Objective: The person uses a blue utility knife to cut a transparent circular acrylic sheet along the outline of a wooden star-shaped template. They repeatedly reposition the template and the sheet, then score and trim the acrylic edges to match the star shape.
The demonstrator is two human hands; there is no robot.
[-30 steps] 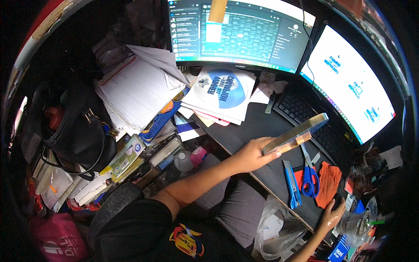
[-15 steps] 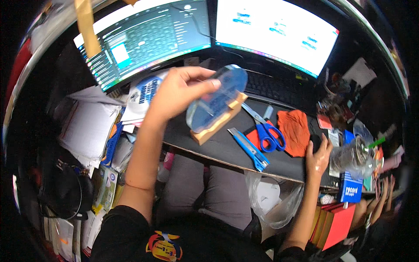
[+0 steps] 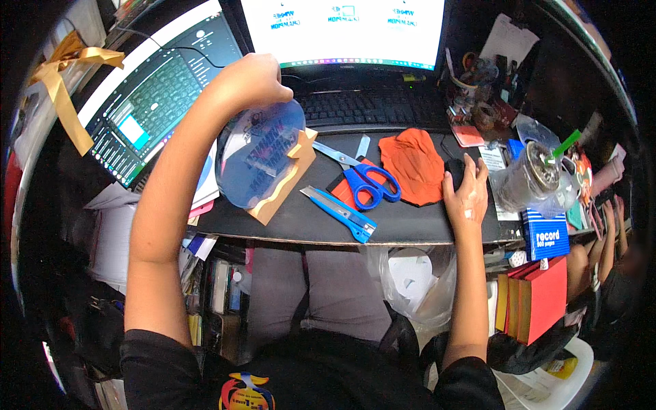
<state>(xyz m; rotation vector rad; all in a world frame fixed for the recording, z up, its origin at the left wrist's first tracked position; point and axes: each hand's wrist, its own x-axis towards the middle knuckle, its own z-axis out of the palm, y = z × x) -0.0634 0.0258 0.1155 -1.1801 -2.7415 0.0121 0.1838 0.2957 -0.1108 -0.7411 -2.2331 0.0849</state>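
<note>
A clear, bluish rounded plaque (image 3: 256,164) with dark lettering stands tilted at the desk's left. It sits in a gold, wavy-edged base (image 3: 283,184). My left hand (image 3: 256,80) is closed at the plaque's top edge, its fingertips partly hidden behind. Over at the right, my right hand (image 3: 471,188) rests with fingers curved over a black mouse (image 3: 454,171). Just left of the mouse lies a crumpled orange cloth (image 3: 412,167). Blue-handled scissors (image 3: 365,186) and a blue box cutter (image 3: 339,213) lie between the cloth and the base.
A black keyboard (image 3: 369,108) sits below a bright monitor (image 3: 348,34), with a second screen (image 3: 160,96) at left. A plastic cup with a green straw (image 3: 531,174) stands beyond my right hand, above a blue book (image 3: 548,236). Another person's arms (image 3: 611,229) show at far right.
My view has turned toward the right. My left hand has shifted to the plaque's top, and the plaque now faces me more squarely. My right hand stays on the mouse.
</note>
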